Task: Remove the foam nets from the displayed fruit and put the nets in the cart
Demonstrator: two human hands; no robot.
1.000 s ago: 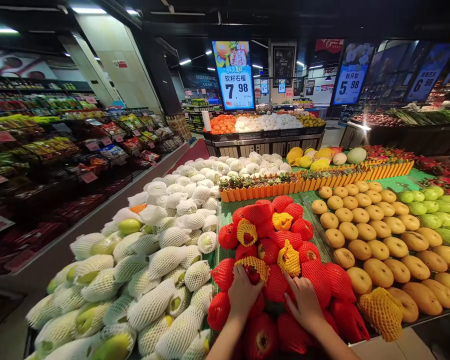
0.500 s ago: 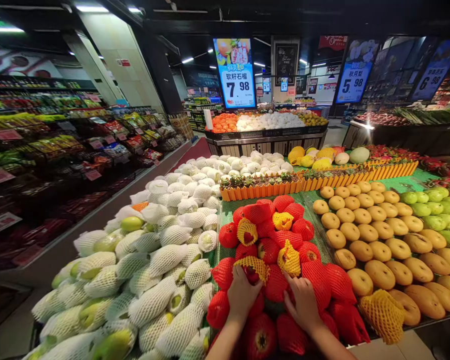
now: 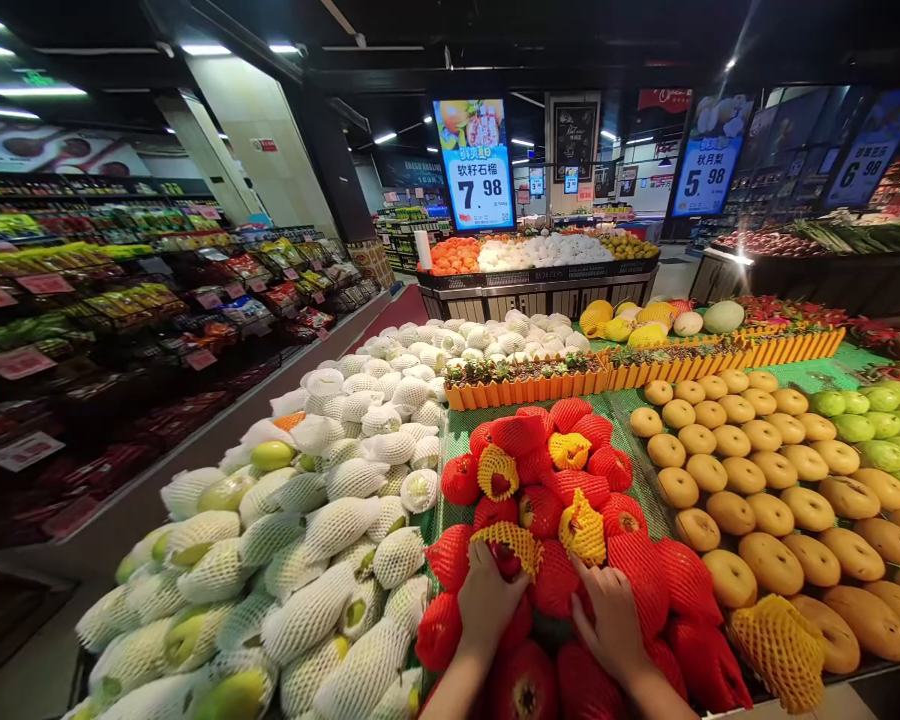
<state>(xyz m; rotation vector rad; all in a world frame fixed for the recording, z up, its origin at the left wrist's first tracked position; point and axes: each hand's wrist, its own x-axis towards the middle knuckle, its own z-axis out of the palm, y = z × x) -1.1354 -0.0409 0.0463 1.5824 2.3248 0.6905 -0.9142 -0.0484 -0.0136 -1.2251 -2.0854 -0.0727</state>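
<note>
My left hand [image 3: 489, 600] is closed around a pomegranate in a yellow foam net [image 3: 516, 545], in the lower middle of the display. Just to its right, my right hand [image 3: 607, 612] has its index finger stretched toward another yellow-netted fruit [image 3: 583, 525] and its thumb apart, with nothing held. Red-netted pomegranates [image 3: 553, 582] surround both hands; some are partly hidden by them. Two more yellow nets, one of them around a fruit [image 3: 497, 473], sit higher in the pile.
White-netted fruit [image 3: 337, 520] is heaped on the left, and brown pears [image 3: 769, 560] lie in rows on the right. Orange planter fencing [image 3: 529, 390] crosses behind the pomegranates. A loose-looking yellow net [image 3: 780, 650] lies at the front right edge. Price screens [image 3: 474, 165] stand farther back.
The view has shifted slightly, so the display sits a little lower and farther right. Both hands keep nearly the same places relative to the fruit.
</note>
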